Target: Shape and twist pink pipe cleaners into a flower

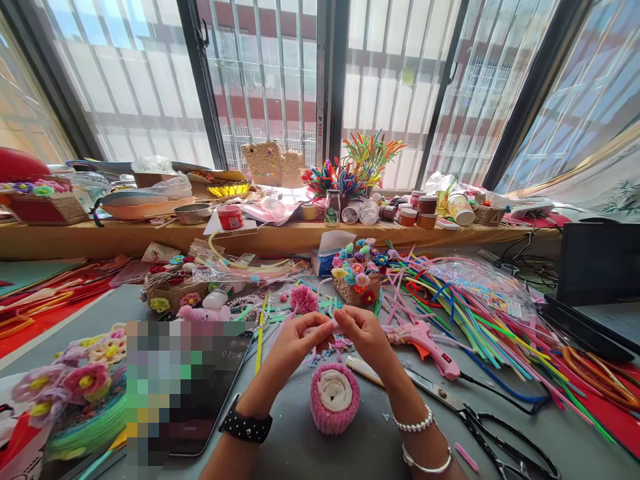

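My left hand (307,333) and my right hand (363,330) meet above the table, fingertips pinched together. Between them is a pale pink pipe cleaner (336,325), mostly hidden by the fingers. Just below the hands stands a small round pot of pink fuzzy stems (335,403) with a white coiled filling (333,390) in its top. A pink pompom-like flower (303,300) lies beyond my left hand. To the right of my right wrist rests a pink hot glue gun (425,343), and big black-handled scissors (450,400) lie open nearby.
A phone (215,387) lies at left beside crocheted-looking flowers (85,383). Behind stands a basket of colourful flowers (355,277). Loose pipe cleaners (470,320) are heaped at right, near a dark laptop-like screen (600,267). Paint jars (417,212) line the window ledge (280,237).
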A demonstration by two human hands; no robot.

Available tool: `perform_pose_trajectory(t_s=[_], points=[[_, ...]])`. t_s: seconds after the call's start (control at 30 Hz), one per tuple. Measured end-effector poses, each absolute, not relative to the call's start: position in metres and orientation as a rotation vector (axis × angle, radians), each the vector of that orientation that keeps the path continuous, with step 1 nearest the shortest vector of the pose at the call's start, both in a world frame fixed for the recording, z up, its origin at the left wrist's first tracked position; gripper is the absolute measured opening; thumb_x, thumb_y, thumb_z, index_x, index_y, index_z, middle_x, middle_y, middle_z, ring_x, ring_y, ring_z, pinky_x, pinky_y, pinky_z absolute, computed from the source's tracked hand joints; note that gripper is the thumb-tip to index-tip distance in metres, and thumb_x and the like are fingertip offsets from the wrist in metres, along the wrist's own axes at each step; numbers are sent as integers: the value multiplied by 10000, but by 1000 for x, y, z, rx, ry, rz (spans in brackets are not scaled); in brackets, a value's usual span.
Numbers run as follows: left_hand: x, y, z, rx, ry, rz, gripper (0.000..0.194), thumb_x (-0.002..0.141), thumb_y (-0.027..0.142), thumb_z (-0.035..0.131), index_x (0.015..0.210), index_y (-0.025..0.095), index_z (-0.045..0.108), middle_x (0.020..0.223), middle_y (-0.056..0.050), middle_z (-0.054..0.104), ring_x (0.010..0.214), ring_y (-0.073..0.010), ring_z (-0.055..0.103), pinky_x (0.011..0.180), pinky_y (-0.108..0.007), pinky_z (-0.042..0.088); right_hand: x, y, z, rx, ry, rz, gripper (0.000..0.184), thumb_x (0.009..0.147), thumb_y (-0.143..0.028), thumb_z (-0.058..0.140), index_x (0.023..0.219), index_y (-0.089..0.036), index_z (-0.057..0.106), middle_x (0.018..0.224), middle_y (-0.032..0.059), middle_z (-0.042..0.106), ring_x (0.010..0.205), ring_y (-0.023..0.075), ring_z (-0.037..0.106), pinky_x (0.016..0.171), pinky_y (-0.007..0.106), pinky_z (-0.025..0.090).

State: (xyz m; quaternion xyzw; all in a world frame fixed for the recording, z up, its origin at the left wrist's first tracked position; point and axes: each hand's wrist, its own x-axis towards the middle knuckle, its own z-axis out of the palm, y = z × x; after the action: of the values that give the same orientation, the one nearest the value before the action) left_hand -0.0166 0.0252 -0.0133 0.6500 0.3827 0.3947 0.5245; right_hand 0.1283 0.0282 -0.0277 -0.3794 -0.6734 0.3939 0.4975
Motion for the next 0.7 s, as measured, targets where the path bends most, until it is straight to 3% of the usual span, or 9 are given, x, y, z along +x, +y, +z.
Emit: perform_pose_trajectory(t_s=[0.43, 0.6, 0.7], points=[[-19, 17, -11, 1435, 757, 974, 263, 661, 409, 572, 611, 157, 512, 554, 22, 499, 537, -97, 444, 519, -209, 353, 118, 18, -29, -712, -1498, 1225, 441, 743, -536, 416, 507, -165, 440, 454, -45, 352, 427, 72, 295, 405, 215, 224], [-23, 20, -8, 1511, 887, 1025, 240, 687, 379, 556, 609, 153, 530, 522, 31, 501, 509, -87, 445, 516, -200, 365, 126, 25, -28, -847, -1602, 964, 461, 758, -533, 402, 494, -160, 457, 449, -41, 357, 430, 75, 301, 411, 217, 224], [-23, 24, -12, 1620, 986, 1045, 214, 699, 368, 548, 701, 155, 565, 607, 6, 559, 578, -117, 511, 549, -219, 406, 129, 31, -31, -962, -1564, 847, 483, 776, -534, 363, 483, -162, 455, 440, -39, 364, 427, 78, 317, 421, 218, 235]])
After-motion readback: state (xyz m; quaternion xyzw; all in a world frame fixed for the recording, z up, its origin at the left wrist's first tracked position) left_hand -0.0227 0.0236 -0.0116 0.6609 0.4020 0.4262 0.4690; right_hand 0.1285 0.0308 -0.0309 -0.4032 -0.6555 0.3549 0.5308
